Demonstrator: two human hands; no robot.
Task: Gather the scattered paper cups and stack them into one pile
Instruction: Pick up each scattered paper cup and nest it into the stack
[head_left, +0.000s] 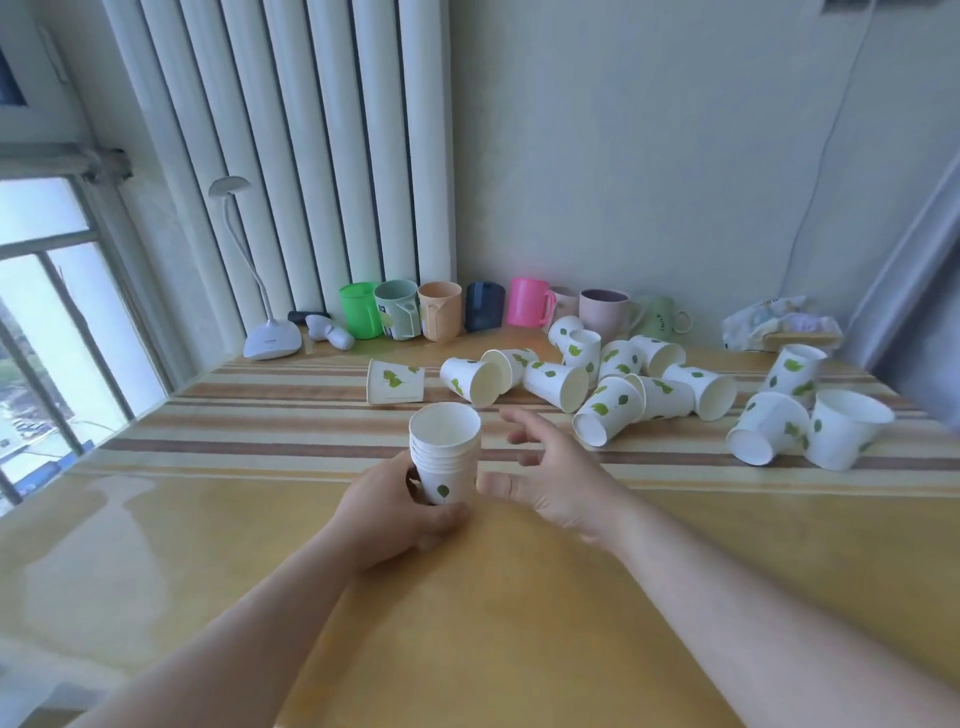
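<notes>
My left hand (400, 506) has its fingers (441, 517) curled round the foot of the stack of paper cups (445, 452), held upright just above the counter (519, 623); my right hand (550, 475) hangs beside it, its fingers (524, 434) spread and holding nothing. The grip sits low, so I judge the nested stack could tip or a loosely seated cup could slip. Just past my right fingers lie a cup on its side (474, 381) and a tipped cup (396, 382); beyond them is the jumbled heap (623, 379), where pulling one may roll others. Farthest, the plastic mugs (439, 312) and desk lamp (270, 338) line the wall.
</notes>
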